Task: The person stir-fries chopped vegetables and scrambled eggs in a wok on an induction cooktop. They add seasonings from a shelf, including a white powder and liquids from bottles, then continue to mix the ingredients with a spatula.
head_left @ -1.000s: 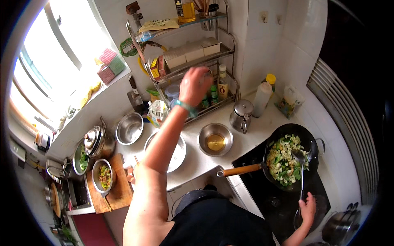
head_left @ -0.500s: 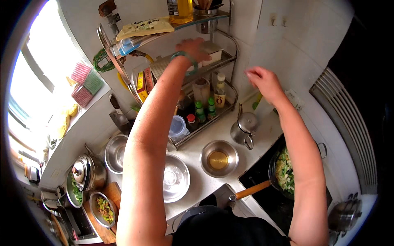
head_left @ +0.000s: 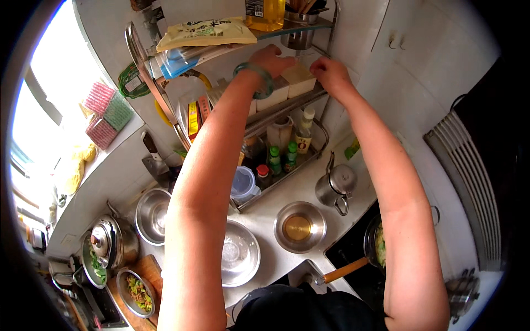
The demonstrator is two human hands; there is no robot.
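Note:
My left hand [head_left: 270, 62], a green bangle [head_left: 255, 80] at its wrist, is over the white seasoning boxes [head_left: 273, 97] on the rack's middle shelf. Its fingers stretch rightward, apart, toward the right-hand box [head_left: 300, 83]. Close to that box's right end is my right hand [head_left: 331, 77], fingers curled and tips pinched; whatever they hold, if anything, is too small to make out. Below, a steel bowl [head_left: 319, 223] with yellowish liquid stands on the counter. A wok [head_left: 371, 243] of chopped greens sits on the black stove, partly behind my right forearm.
A metal rack [head_left: 326, 95] carries bottles and a yellow packet [head_left: 207, 33]. The counter holds a steel oil pot [head_left: 335, 186], a larger steel bowl [head_left: 251, 267], and a lidded kettle [head_left: 117, 243]. A bowl of chopped food [head_left: 138, 293] rests on a wooden board at the left.
My right hand has moved leftward and up to the right-hand box. The left hand has shifted slightly right on the rack. The whole view has tilted a little.

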